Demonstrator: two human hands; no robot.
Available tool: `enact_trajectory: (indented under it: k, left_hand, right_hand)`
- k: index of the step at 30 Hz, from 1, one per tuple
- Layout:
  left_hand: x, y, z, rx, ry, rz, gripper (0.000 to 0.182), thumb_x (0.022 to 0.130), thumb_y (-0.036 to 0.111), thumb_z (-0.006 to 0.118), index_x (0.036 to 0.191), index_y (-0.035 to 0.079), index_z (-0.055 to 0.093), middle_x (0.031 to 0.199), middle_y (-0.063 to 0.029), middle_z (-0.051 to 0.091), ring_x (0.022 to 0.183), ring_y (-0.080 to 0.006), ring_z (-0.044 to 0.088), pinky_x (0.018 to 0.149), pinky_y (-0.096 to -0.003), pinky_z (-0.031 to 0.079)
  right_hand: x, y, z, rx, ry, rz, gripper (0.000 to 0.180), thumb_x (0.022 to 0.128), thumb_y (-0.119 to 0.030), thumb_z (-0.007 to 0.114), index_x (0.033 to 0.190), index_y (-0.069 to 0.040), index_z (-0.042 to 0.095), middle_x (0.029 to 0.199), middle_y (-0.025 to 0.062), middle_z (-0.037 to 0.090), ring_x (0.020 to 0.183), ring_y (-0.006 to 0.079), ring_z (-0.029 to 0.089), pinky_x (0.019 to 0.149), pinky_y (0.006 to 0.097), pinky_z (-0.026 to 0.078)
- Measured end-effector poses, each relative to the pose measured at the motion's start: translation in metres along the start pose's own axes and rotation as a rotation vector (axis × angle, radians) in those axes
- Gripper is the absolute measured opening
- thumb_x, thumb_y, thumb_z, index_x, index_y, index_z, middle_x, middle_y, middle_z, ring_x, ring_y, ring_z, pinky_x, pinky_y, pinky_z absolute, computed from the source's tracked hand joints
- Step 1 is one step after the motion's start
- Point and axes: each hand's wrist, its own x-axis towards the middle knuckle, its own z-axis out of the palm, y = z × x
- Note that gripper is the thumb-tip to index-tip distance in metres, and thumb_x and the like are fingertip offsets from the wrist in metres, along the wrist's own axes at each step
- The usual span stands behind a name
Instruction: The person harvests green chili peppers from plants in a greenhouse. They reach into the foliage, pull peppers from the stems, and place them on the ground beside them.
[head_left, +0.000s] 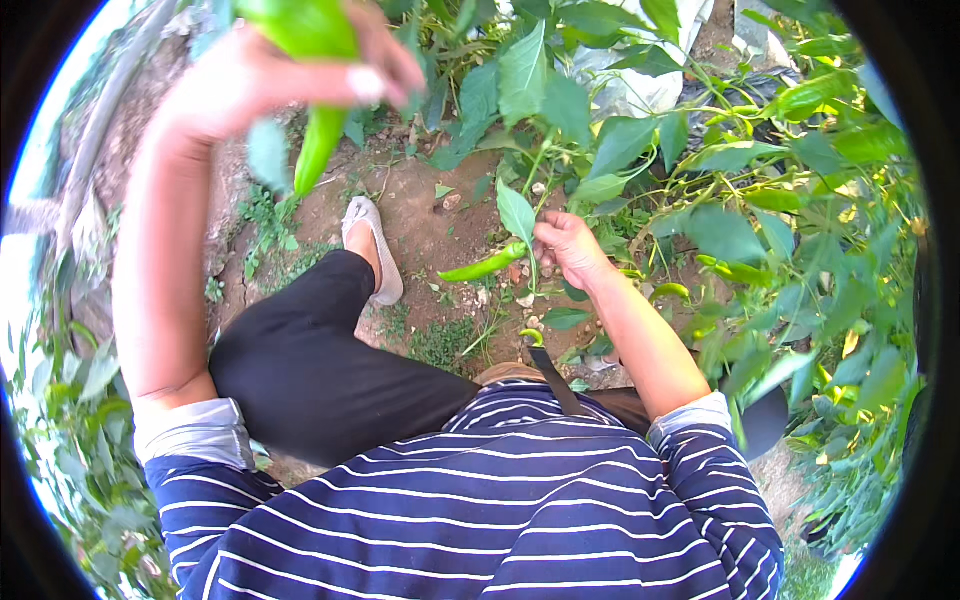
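Note:
My left hand (300, 75), blurred and raised at the upper left, is closed around green peppers (319, 146); one long pepper hangs below the thumb and a brighter one shows above it. Lower down and to the right, my right hand (566, 247) has its thumb and fingers pinched on a pepper plant stem (533, 266). Beside those fingertips a slender green pepper (480, 267) points left, and a leaf (516, 212) rises just above it. The fingers hide where pepper and stem meet.
Dense pepper plants (750, 217) with several hanging peppers fill the right side. Pale plastic sheeting (637, 86) lies among them. My bent leg (322, 367) and shoe (375, 251) rest over bare soil (427, 195) with small weeds (442, 345). A grey pipe (112, 105) curves along the left.

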Motion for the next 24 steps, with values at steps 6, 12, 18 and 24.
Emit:
enact_trajectory:
  k: [6,12,18,24]
  left_hand:
    - [-0.001,-0.04,0.131,0.405,-0.348,-0.362,0.045,0.073,0.026,0.074,0.108,0.002,0.06,0.101,-0.0145,0.066,0.096,-0.0273,0.061,0.088,-0.0366,0.046]
    - [-0.013,-0.059,0.175,-0.271,-0.091,-0.265,0.031,0.074,0.019,0.079,0.096,0.003,0.064,0.085,-0.0031,0.067,0.08,-0.0128,0.059,0.08,-0.0306,0.047]
    - [-0.001,-0.05,0.17,-0.118,-0.012,-0.453,0.041,0.067,0.031,0.08,0.09,0.0,0.067,0.086,-0.0122,0.068,0.078,-0.0231,0.062,0.078,-0.0338,0.047]
    - [0.031,-0.078,0.17,-0.162,0.104,-0.645,0.037,0.068,0.025,0.077,0.09,-0.003,0.068,0.086,-0.0157,0.068,0.078,-0.0248,0.065,0.076,-0.0368,0.049]
  right_hand:
    - [-0.053,-0.048,0.04,0.509,-0.184,-0.175,0.013,0.084,-0.006,0.059,0.096,-0.005,0.055,0.08,0.0069,0.061,0.062,0.0136,0.057,0.05,0.0226,0.042]
    - [-0.078,-0.06,0.065,0.903,-0.416,-0.152,0.009,0.084,-0.002,0.06,0.092,0.001,0.057,0.081,0.0088,0.062,0.067,0.0174,0.062,0.055,0.0223,0.055]
    - [-0.046,-0.047,0.059,0.62,-0.027,-0.277,0.009,0.087,-0.004,0.062,0.093,-0.002,0.057,0.079,0.0054,0.06,0.066,0.0143,0.059,0.051,0.0198,0.05]
    - [0.036,-0.041,0.063,0.744,0.3,-0.06,0.009,0.085,-0.007,0.064,0.084,-0.004,0.055,0.07,0.0037,0.055,0.054,0.0127,0.051,0.041,0.0191,0.041]
